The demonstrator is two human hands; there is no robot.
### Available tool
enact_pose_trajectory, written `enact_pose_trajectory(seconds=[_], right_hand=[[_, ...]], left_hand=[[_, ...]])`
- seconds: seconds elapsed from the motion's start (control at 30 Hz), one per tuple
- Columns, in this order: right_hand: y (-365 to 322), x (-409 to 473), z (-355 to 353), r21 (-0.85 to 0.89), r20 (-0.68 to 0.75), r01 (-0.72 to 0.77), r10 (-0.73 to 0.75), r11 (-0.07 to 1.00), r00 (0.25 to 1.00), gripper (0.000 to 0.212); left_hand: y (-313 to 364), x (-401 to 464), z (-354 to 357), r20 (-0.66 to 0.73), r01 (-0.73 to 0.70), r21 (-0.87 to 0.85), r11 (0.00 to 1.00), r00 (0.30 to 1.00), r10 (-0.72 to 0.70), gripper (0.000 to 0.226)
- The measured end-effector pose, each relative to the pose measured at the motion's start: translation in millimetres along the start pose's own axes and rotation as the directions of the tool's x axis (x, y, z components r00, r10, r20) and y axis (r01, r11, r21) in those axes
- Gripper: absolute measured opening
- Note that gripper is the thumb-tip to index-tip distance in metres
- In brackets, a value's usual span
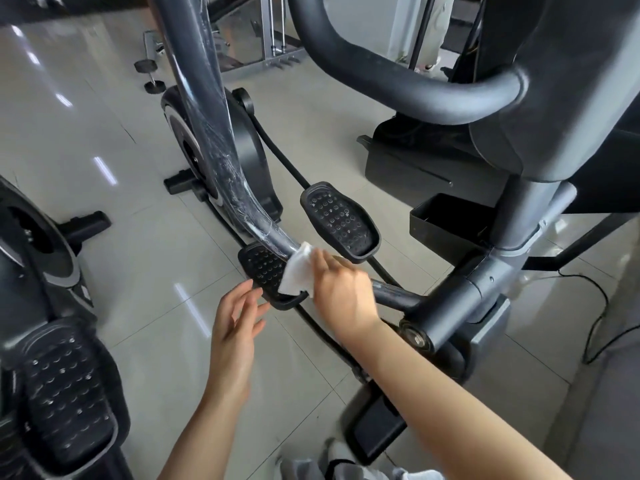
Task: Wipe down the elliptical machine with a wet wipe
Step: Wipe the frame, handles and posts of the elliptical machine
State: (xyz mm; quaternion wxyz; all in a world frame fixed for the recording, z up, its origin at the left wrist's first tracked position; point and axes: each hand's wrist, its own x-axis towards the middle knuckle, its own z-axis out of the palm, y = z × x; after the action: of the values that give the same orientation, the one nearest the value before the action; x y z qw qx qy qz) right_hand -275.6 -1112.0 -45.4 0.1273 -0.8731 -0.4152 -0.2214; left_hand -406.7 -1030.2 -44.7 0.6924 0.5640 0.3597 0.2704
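The right hand (343, 292) grips a white wet wipe (298, 273) against the elliptical machine's curved bar (221, 157) — low down, just above the near pedal (263, 268). The left hand (235, 327) hovers beside it, fingers relaxed and holding nothing.

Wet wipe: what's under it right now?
The wet wipe drapes over the curved arm tube, held by the right hand. A studded pedal lies below; the tube's covered stretch is hidden.

wet wipe (297, 271): white | elliptical machine (221, 133): dark grey | pedals (341, 221): black, dimpled | floor tiles (86, 140): glossy grey-beige
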Motion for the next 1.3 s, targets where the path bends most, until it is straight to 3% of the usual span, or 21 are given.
enact_pose_trajectory(seconds=[0.13, 0.27, 0.37, 0.57, 0.7, 0.77, 0.9, 1.07, 1.17, 1.3], right_hand=[[20, -17, -5, 0.097, 0.013, 0.049, -0.051, 0.994, 0.999, 0.041], [79, -62, -23, -0.067, 0.052, 0.017, -0.014, 0.998, 0.999, 0.04], [72, -59, -21, -0.115, 0.067, -0.001, 0.008, 0.993, 0.998, 0.04], [2, 1, 7, 0.097, -0.017, -0.019, 0.021, 0.995, 1.0, 0.037], [48, -35, -2, 0.183, 0.025, 0.105, -0.111, 0.977, 0.993, 0.039], [81, -49, -14, 0.183, 0.053, 0.097, -0.108, 0.978, 0.993, 0.024], [87, -38, -24, 0.203, 0.14, 0.033, -0.063, 0.979, 0.988, 0.03], [4, 22, -7, 0.422, -0.063, -0.02, 0.051, 0.906, 0.997, 0.015], [-7, 30, 1, 0.506, -0.085, -0.033, 0.089, 0.862, 0.992, 0.012], [34, -10, -2, 0.343, -0.066, 0.039, -0.017, 0.938, 0.998, 0.016]], left_hand=[[1, 2, 0, -0.023, -0.017, 0.002, 1.0, 1.0, 0.017, 0.02], [-7, 1, 7, -0.014, 0.002, 0.006, 1.0, 1.0, -0.002, 0.02], [-14, -5, 7, -0.017, 0.013, -0.013, 1.0, 1.0, -0.014, 0.02], [-17, -3, 9, -0.041, 0.013, 0.003, 1.0, 0.999, -0.013, 0.019], [-18, 1, 14, -0.046, 0.004, 0.021, 1.0, 0.999, -0.003, 0.02], [-20, 1, 15, -0.051, 0.001, 0.022, 1.0, 0.999, 0.0, 0.019], [-22, -3, 9, -0.084, -0.003, 0.019, 1.0, 0.996, 0.005, 0.017], [-15, -5, -5, -0.163, -0.013, 0.001, 1.0, 0.987, 0.013, 0.015], [-10, -5, -11, -0.205, -0.037, 0.01, 0.999, 0.978, 0.038, 0.015], [-8, -7, -10, -0.218, -0.035, 0.009, 0.999, 0.975, 0.036, 0.024]])
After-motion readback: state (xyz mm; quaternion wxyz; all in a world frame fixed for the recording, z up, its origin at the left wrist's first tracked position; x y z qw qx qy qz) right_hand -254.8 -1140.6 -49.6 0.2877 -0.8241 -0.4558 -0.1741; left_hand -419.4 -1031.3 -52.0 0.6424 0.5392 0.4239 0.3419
